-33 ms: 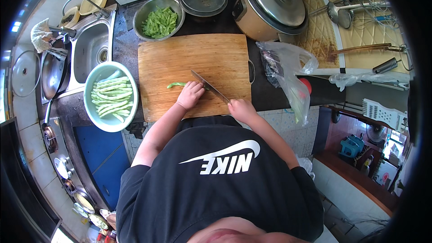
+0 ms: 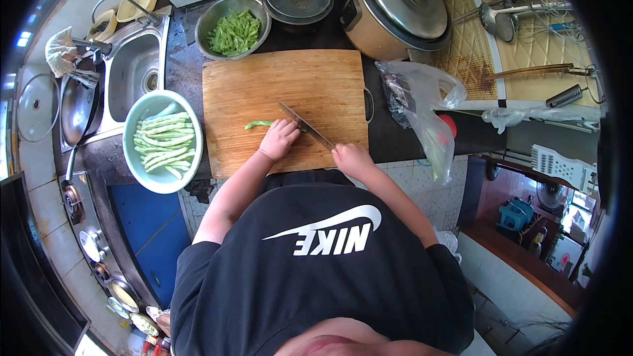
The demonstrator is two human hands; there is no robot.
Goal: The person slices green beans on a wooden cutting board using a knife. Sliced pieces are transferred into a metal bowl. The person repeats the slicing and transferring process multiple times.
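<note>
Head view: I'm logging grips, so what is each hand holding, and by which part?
Right hand: knife, by the handle. Left hand: green bean, right of its exposed left end.

Only legible bit is the big white lettering (image 2: 331, 240) on the black T-shirt (image 2: 316, 296), near side, upside down from here, with a curved white tick (image 2: 366, 213) just beyond it. Red marking (image 2: 565, 259) over right's too tiny to read, tbh.
</note>
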